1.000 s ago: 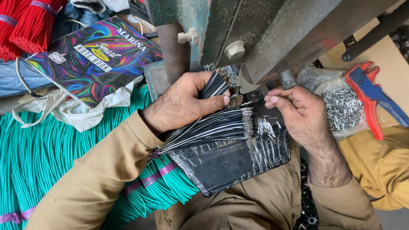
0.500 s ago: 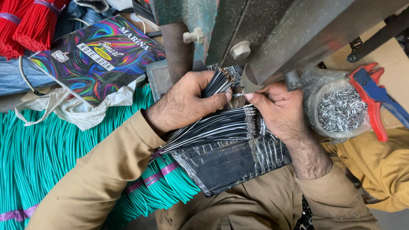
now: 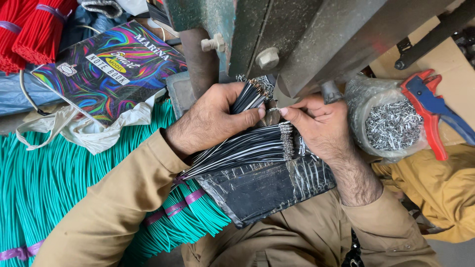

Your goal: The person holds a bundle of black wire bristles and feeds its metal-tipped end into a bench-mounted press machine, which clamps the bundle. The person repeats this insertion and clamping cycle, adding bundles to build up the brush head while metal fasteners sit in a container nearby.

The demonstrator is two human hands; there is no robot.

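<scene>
Left hand [image 3: 213, 118] closed around a bundle of black wires [image 3: 247, 99], tips up beside the press [image 3: 297, 44]. Right hand [image 3: 316, 123] pinches something small at its fingertips, just right of the left thumb; can't tell what. More black wires [image 3: 242, 148] fan out under both hands, over a black pad [image 3: 267, 188]. Bag of terminals [image 3: 391, 123] right of the right hand.
</scene>
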